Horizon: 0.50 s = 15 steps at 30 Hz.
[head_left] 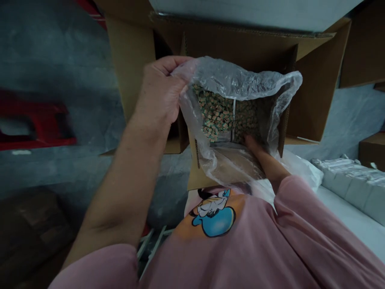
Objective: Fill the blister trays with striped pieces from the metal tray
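A clear plastic bag lines an open cardboard box. Inside lie many small tan and green pieces, too small for me to name, with a thin pale strip standing between two groups of them. At the bag's upper left edge, my left hand is closed on the gathered plastic. My right hand reaches down inside the bag, at the near right side of the pieces. Its fingers are in shadow and mostly hidden, so what they hold, if anything, does not show.
Box flaps spread to the left and right. A pale surface borders the box at the far side. Red equipment is at the left. White bundled packages stand at the right, near a brown carton.
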Available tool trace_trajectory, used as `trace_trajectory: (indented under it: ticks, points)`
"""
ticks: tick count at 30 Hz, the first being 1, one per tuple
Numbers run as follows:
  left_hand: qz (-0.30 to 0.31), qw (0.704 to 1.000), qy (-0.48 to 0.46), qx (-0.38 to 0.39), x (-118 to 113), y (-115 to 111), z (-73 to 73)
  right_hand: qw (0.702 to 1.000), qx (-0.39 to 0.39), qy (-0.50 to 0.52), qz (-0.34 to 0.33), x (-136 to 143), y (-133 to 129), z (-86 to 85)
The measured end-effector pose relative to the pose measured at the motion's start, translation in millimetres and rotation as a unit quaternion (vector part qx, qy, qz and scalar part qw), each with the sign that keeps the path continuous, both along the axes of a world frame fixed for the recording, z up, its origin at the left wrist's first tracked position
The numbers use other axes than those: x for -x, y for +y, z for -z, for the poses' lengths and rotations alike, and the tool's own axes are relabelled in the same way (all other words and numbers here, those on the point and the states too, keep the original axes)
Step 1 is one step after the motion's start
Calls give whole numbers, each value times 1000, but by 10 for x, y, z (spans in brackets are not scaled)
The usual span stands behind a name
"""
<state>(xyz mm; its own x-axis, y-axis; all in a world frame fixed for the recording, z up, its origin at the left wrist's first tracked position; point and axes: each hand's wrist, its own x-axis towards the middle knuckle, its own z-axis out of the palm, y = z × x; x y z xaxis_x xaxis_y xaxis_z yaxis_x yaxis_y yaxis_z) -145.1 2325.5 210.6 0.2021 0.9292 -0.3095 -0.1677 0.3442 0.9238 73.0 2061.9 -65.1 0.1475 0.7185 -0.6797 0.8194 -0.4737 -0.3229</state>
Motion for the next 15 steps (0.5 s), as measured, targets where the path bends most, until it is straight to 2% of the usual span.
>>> trace_trajectory:
  ticks: [2,6,11,15]
  points:
    - [-1,1000,2,1,5,4,12,1000,5,6,31,-27,19,18]
    - [-12,1000,9,7,-11,-10,6,990,-22,36,135,-43,48,46]
    - [-14,1000,7,9,-15,-14,-13,962,-52,114,241,-83,58,81]
    - [-10,1000,19,-1,12,22,39,938,-110,120,307,-242,173,91]
